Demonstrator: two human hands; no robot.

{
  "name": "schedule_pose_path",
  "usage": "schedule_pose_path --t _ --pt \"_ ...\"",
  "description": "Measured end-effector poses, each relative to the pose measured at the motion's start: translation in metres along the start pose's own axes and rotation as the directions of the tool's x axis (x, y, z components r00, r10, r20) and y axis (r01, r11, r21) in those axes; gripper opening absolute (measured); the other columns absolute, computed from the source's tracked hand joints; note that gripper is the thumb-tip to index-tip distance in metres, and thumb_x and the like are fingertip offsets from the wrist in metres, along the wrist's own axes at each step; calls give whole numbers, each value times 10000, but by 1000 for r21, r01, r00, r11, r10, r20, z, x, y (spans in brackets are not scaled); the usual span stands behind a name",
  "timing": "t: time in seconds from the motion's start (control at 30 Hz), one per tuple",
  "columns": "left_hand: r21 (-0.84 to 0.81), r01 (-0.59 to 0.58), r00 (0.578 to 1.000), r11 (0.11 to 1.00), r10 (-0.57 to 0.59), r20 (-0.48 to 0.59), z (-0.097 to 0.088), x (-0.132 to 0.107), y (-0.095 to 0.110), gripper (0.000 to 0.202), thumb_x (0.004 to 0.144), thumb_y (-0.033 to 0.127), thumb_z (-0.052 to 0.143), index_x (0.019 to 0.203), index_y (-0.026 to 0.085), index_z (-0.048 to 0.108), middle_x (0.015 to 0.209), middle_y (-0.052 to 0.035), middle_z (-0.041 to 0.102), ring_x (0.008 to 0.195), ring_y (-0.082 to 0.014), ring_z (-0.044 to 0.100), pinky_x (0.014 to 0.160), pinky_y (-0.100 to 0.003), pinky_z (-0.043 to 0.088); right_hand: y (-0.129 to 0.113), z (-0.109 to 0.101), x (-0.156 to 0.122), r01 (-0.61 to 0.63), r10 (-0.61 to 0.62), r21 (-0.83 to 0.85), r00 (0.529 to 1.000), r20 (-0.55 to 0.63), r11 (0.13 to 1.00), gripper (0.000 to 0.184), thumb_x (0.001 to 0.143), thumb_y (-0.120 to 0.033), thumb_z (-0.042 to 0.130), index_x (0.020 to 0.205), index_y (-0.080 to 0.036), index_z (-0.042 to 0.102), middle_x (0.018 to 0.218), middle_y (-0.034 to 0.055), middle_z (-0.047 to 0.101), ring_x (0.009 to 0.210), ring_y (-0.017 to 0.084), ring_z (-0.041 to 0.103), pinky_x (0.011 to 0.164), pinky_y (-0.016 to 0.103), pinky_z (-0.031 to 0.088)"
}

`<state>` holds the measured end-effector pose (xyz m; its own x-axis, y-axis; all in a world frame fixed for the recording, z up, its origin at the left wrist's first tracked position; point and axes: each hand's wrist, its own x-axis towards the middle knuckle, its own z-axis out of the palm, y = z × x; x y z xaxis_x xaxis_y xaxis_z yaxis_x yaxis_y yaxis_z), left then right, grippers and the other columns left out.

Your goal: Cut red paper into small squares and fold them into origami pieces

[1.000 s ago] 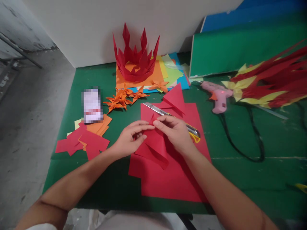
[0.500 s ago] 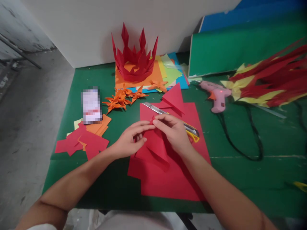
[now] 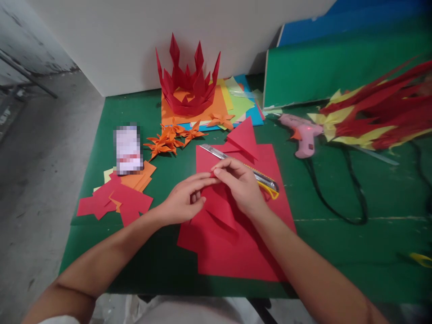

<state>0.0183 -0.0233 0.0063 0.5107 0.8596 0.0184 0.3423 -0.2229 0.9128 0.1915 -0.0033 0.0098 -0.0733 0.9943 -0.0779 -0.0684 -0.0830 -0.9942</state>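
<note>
Red paper [image 3: 219, 198] is pinched by left fingers [image 3: 199, 182] and right fingers [image 3: 225, 177], the latter partly hiding a utility knife [image 3: 265, 181] behind.

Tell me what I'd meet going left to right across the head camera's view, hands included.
Phone → left hand → right hand → pink glue gun → red and yellow streamers.

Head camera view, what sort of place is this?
Probably a papercraft workspace: a red paper crown, orange paper flowers and a pink glue gun share the green table.
</note>
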Motion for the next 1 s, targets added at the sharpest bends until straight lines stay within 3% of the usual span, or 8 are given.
schedule_pose_path --t 0.2,0.37,0.6,0.83,1.0 --pt "36 -46 999 998 47 -8 0 -1 -1 519 789 88 502 1261 271 614 1326 -99 572 527 -31 456 575 -208 489 0 2 1 16 -16 20 1000 18 1000 111 763 -312 662 715 -227 609 745 -11 593 712 146 551 712 299 465" --pt "46 -39 999 998 39 12 1 -1 -1 553 781 77 502 1289 277 586 1345 -100 557 514 -22 448 569 -207 493 -2 0 1 82 -78 -83 996 40 993 155 816 -328 638 703 -223 619 735 -2 599 728 156 556 743 313 468" --pt "43 -43 998 998 45 -41 4 -1 -5 559 781 72 507 1304 262 562 1350 -123 531 528 -27 472 552 -217 502 5 -3 3 58 -55 -53 997 56 997 215 765 -411 730 852 -232 647 801 -4 601 735 145 558 717 297 482" --pt "85 -114 992 990 118 -46 6 -1 -5 546 783 48 489 1277 263 577 1308 -102 566 521 -23 453 528 -189 474 2 -5 3 89 -81 -152 995 60 984 148 768 -349 718 732 -223 648 764 10 608 735 161 552 699 314 464" --pt "123 -130 989 984 137 -54 6 -1 -4 485 783 50 494 1216 233 613 1240 -99 595 523 -31 444 546 -204 479 0 -6 2 81 -76 -108 996 50 991 116 777 -323 701 740 -227 649 786 12 636 762 170 581 740 326 487"
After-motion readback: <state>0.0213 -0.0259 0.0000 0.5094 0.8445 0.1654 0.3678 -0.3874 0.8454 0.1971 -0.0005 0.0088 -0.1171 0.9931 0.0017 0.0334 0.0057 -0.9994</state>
